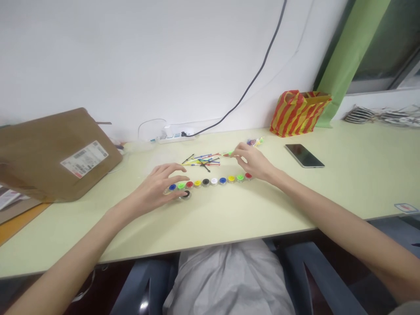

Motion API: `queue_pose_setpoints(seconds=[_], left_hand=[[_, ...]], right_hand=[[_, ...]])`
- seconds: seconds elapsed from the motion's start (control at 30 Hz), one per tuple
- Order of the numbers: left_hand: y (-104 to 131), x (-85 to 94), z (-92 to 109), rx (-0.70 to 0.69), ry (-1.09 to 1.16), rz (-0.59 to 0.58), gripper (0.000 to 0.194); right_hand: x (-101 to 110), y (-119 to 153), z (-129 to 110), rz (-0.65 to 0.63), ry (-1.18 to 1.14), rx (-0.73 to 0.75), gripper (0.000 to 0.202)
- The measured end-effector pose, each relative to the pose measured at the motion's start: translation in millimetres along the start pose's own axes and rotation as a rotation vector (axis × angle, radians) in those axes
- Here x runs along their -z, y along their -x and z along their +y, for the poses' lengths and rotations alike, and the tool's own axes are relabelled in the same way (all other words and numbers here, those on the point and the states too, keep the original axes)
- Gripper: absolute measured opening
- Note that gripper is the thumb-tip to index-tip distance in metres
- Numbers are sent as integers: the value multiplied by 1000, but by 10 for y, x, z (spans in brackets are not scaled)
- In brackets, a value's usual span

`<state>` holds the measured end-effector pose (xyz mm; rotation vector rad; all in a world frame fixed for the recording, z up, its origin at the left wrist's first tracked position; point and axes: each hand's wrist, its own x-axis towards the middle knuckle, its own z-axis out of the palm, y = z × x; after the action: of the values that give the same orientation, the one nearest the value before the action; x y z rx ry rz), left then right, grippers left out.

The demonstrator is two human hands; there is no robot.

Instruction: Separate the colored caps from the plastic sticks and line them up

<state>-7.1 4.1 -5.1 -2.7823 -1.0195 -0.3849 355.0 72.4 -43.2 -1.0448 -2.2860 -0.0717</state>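
A row of small clear round pieces with coloured centres (214, 181) runs across the table: blue, green, red, yellow, black, white and more. One such piece with a black centre (186, 194) sits in front of the row's left end. My left hand (160, 183) is over that end, fingers apart, its thumb at the black-centred piece. Behind the row lies a loose pile of thin coloured plastic sticks (205, 161). Right of the pile, my right hand (251, 158) has its fingertips together beside small green and red pieces (227, 154); what they pinch is too small to make out.
More small coloured pieces (255, 142) lie behind my right hand. A phone (304, 155) and a striped bag (298, 114) are at the right. A cardboard box (55, 153) stands at the left. A power strip (175, 138) with a black cable (249, 85) lies along the wall.
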Motion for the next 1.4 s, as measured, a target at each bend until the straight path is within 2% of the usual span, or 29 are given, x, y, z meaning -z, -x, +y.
queue_pose_setpoints(seconds=[0.17,0.23,0.33,0.43,0.63,0.73,0.8,0.87,0.97,1.07,1.17,1.27,1.4], left_hand=[[-543,-4,117,-173,-107,113,24],[-783,-71,185,-228,-163,153,24],[-1030,-214,283,-310,-227,194,23],[-1083,-362,319,-312,-251,259,23],[-920,-505,209,-314,-280,283,26],[-892,-508,179,-288,-242,295,28],[-894,-523,192,-283,-237,297,28],[-901,-561,227,-284,-237,293,25],[-908,-636,290,-256,-212,299,20],[-908,-674,329,-148,-166,333,24],[-895,-650,343,-49,-103,361,29],[-883,-608,355,-2,-62,394,31],[-883,-602,379,54,5,449,30]], right_hand=[[-237,-315,290,-139,153,-54,36],[-310,-456,365,-205,185,-62,38],[-363,-592,393,-294,276,-107,31],[-361,-600,388,-310,325,-143,29],[-260,-470,481,-291,319,-193,23],[-173,-464,542,-253,310,-216,26],[-115,-478,543,-179,285,-218,32],[-74,-486,476,-18,173,-204,37],[-74,-441,214,224,-113,-139,33],[-142,-312,-158,257,-270,-16,26],[-216,-167,-456,338,-276,111,23],[-242,-82,-586,430,-262,161,23],[-218,-54,-595,426,-326,148,21]])
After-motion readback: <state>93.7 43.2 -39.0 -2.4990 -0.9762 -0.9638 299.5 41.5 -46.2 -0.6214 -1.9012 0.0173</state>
